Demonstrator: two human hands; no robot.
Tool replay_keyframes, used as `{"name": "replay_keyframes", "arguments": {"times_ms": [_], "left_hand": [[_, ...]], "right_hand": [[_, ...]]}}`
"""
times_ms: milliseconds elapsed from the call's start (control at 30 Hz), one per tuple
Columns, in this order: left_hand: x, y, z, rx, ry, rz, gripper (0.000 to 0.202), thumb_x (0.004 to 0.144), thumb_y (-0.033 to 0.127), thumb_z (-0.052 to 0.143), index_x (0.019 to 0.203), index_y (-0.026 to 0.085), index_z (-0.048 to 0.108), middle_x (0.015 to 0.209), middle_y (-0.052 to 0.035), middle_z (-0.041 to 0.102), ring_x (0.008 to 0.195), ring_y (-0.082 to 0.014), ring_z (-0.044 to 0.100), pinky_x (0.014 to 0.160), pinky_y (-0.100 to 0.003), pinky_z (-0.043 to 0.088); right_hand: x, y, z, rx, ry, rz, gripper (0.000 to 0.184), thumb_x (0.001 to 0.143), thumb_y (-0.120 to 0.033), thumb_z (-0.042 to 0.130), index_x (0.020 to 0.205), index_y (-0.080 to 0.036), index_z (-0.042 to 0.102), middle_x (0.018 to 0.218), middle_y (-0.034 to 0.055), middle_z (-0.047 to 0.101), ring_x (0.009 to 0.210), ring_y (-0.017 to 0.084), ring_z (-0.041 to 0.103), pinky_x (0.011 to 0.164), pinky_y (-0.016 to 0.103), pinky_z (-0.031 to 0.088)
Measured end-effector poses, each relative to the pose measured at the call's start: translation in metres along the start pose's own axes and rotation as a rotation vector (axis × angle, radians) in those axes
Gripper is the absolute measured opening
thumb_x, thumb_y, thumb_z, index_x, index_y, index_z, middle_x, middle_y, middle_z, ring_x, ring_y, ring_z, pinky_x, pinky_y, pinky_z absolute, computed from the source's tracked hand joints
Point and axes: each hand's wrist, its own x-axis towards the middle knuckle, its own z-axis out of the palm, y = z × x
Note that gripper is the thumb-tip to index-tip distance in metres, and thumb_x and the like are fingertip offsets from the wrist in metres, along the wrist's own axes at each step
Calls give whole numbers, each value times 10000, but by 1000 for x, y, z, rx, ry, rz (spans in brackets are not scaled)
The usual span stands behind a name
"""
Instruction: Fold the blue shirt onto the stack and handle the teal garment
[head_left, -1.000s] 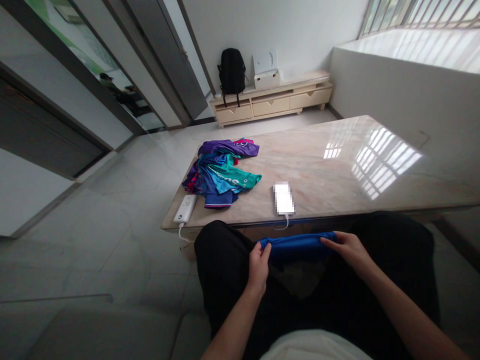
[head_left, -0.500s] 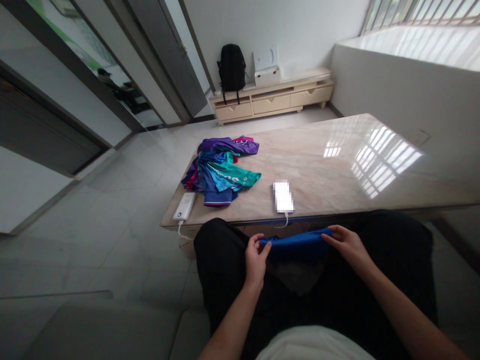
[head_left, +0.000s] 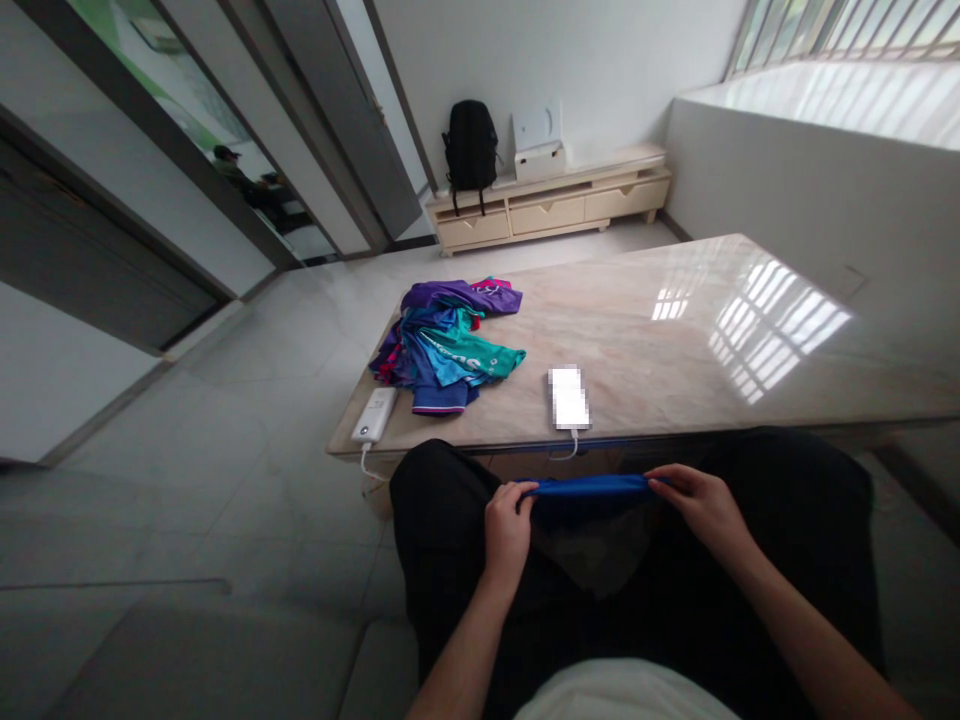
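A piece of blue cloth (head_left: 589, 487), perhaps a garment, is stretched between my two hands above my lap, just off the table's front edge. My left hand (head_left: 510, 520) pinches its left end between thumb and fingers. Its right end is pinched by my right hand (head_left: 701, 505). The lower part of the cloth hangs down into shadow between my knees, so its full shape is hidden. On the table (head_left: 637, 330) ahead lies a heap of colourful shirts (head_left: 457, 345) in purple, teal and dark blue.
A phone (head_left: 569, 398) with a bright, blurred screen lies near the table's front edge, a white cable plugged in. A white power bank (head_left: 374, 415) sits at the front left corner, also cabled. Behind stand a low cabinet (head_left: 551, 212), a black backpack (head_left: 471, 145) and a person (head_left: 244, 175) beyond a doorway.
The cloth's top edge has been drawn straighter and more level between my hands; the left hand moved slightly left. The view has shifted a little. The shirt heap looks the same.
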Motion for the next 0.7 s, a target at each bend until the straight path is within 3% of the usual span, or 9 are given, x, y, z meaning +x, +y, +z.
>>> {"name": "replay_keyframes", "arguments": {"times_ms": [133, 233, 333, 467, 567, 633, 700], "left_hand": [[1, 3, -1, 72, 25, 39, 214, 871, 77, 638, 904, 230, 784, 1012, -66, 726, 1020, -253, 667, 964, -427, 529], [0, 8, -6, 145, 58, 96, 202, 864, 73, 636, 868, 226, 769, 1147, -84, 689, 1120, -266, 643, 1003, -436, 518], [-7, 19, -22, 137, -56, 148, 176, 894, 95, 622, 884, 225, 740, 1044, -60, 730, 1042, -248, 674, 965, -414, 528], [-3, 45, -53, 102, -232, 173, 135, 925, 148, 631, 902, 230, 736, 917, -30, 748, 925, -221, 699, 875, -357, 538], [41, 76, -65, 103, -302, 255, 122, 899, 144, 669, 920, 228, 755, 929, -21, 768, 907, -201, 711, 867, -324, 545], [97, 107, -62, 132, -304, 347, 89, 865, 153, 719, 915, 208, 769, 913, -22, 781, 873, -198, 716, 845, -318, 560], [167, 151, -55, 173, -252, 447, 98, 833, 129, 736, 910, 175, 774, 877, -24, 784, 825, -193, 723, 811, -316, 579]], "right_hand": [[1, 0, -1, -38, 34, -29, 437, 680, -607, 805, 857, -208, 823, 851, 91, 784, 822, 277, 723, 800, 380, 579], [-1, -1, -2, -51, 73, -70, 512, 629, -703, 797, 772, -211, 814, 974, 115, 764, 946, 303, 711, 846, 394, 585], [-14, -5, -12, -96, 75, -99, 475, 643, -691, 805, 742, -226, 811, 1123, 115, 724, 1002, 296, 689, 813, 368, 582], [-31, -27, -37, -213, -65, -165, 368, 781, -609, 761, 847, -251, 814, 1019, 65, 757, 881, 236, 693, 767, 327, 552], [-11, -72, -56, -279, -92, -176, 416, 814, -617, 737, 884, -213, 807, 752, 45, 743, 648, 179, 657, 606, 286, 513], [22, -121, -67, -301, -12, -180, 451, 767, -583, 797, 860, -142, 806, 569, 37, 679, 485, 138, 599, 482, 241, 446], [61, -182, -77, -314, 141, -224, 444, 757, -437, 839, 924, -27, 800, 522, 45, 653, 452, 107, 604, 495, 202, 432]]}}
